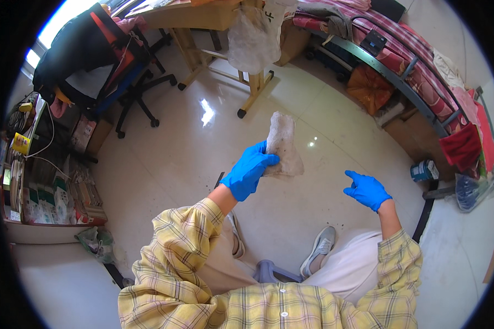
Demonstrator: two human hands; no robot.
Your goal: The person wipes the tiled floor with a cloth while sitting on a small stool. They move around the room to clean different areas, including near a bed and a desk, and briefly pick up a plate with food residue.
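A soiled, whitish cloth [283,142] is held up in front of me, folded into a narrow strip that flares at its lower end. My left hand [249,170], in a blue disposable glove, grips its left edge with the thumb across the front. Off to the right, my right hand [366,191] wears a matching glove and holds nothing. Its index finger points out to the left, with the thumb apart below it. Beneath both hands lies the glossy tiled floor [280,214], marked with small dark specks.
A wooden desk [189,18] with a hanging plastic bag [253,41] stands ahead, beside a wheeled office chair [138,94]. Bookshelves [53,224] line the left. At right are a metal-framed bed [420,94] and a can [423,170]. A plastic stool [265,269] shows between my legs.
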